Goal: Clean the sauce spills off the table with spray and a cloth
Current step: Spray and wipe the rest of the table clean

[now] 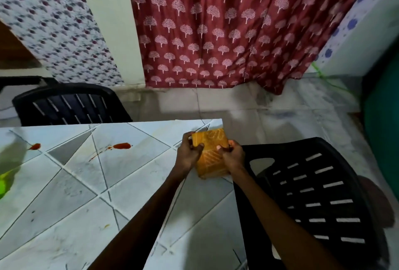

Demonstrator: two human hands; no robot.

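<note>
A folded orange cloth (211, 153) with a pale pattern is held over the table's right edge. My left hand (190, 153) grips its left side and my right hand (232, 155) grips its right side. Red sauce spills lie on the white tiled table (129, 194): a larger smear (121, 146) near the far edge and a small blot (35, 146) further left. A blurred green thing, perhaps the spray bottle (4, 185), shows at the left edge of the frame; most of it is cut off.
A black plastic chair (319, 200) stands close against the table's right side. Another black chair (69, 105) sits behind the far edge. A red patterned curtain (226, 28) hangs beyond, above pale floor tiles. A small yellowish speck (106, 225) marks the table near me.
</note>
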